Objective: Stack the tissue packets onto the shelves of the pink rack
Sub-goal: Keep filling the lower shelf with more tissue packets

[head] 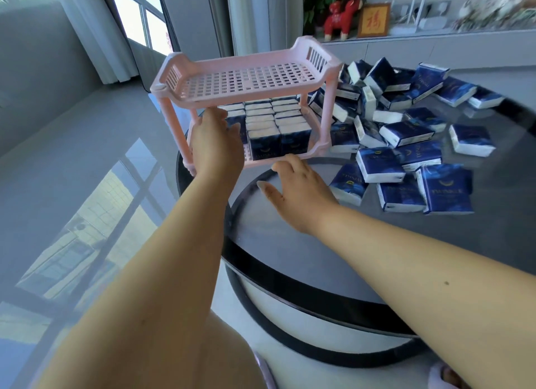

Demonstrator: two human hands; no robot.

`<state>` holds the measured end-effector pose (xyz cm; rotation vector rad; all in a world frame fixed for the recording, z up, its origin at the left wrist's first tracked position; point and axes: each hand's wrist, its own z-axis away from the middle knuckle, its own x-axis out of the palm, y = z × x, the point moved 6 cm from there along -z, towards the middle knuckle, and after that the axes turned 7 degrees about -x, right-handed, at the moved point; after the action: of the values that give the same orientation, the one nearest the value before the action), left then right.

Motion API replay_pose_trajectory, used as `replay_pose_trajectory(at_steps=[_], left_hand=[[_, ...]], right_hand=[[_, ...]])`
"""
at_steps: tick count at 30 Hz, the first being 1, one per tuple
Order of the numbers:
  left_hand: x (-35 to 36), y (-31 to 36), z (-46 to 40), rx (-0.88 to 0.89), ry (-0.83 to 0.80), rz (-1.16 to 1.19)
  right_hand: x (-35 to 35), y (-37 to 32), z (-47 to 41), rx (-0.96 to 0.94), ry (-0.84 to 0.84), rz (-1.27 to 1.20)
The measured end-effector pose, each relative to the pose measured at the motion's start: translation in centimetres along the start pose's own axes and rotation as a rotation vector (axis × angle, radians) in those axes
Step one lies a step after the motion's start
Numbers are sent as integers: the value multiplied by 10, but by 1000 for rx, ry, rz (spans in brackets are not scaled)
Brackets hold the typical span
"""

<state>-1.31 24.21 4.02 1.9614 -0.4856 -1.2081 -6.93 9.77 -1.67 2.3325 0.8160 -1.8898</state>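
Observation:
The pink two-shelf rack [232, 78] stands at the left edge of a round glass table [290, 243]. Its upper shelf holds nothing. Several dark blue tissue packets [278, 139] stand packed upright in rows on its lower shelf. My left hand [216, 140] reaches into the left side of the lower shelf, and its fingers are hidden behind the packets and the shelf edge. My right hand [295, 185] lies open on the table just in front of the rack's lower rim, fingers spread, holding nothing. Several loose packets [406, 133] lie heaped to the right.
The table's dark rim [261, 325] curves in front of me above a shiny floor [87, 185]. A sideboard [406, 46] behind carries a red toy horse [342, 16], a framed picture [374, 20] and ornaments. Curtains and a window stand at the back left.

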Motion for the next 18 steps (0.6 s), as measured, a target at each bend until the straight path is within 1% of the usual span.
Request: replay_pose_trajectory(at_steps=[2,4,6,8,10,12,13,16,18], left_hand=[[0,8,17,38,15,25],[8,14,34,82,-7,34],[22,19,54,139,-73,43],[42,23,77,176,-203,-5],[64,26,106,231,-388,-70],[83,30,134,322,-527,-130],[90,32,145,374,-560,-173],[100,39,165,504,-587,-360],[100,40,171,542,-591,-390]], right_hand=[[-21,-5,7,-77,109,-22],[-45,-2,18,-136,236,53],[-66,17,30,-93,300,159],[-78,44,45,15,256,219],[-80,73,61,150,113,223],[-77,93,79,217,-21,225],[-77,98,88,229,-42,229],[-77,101,111,235,-3,177],[-75,101,125,232,40,116]])
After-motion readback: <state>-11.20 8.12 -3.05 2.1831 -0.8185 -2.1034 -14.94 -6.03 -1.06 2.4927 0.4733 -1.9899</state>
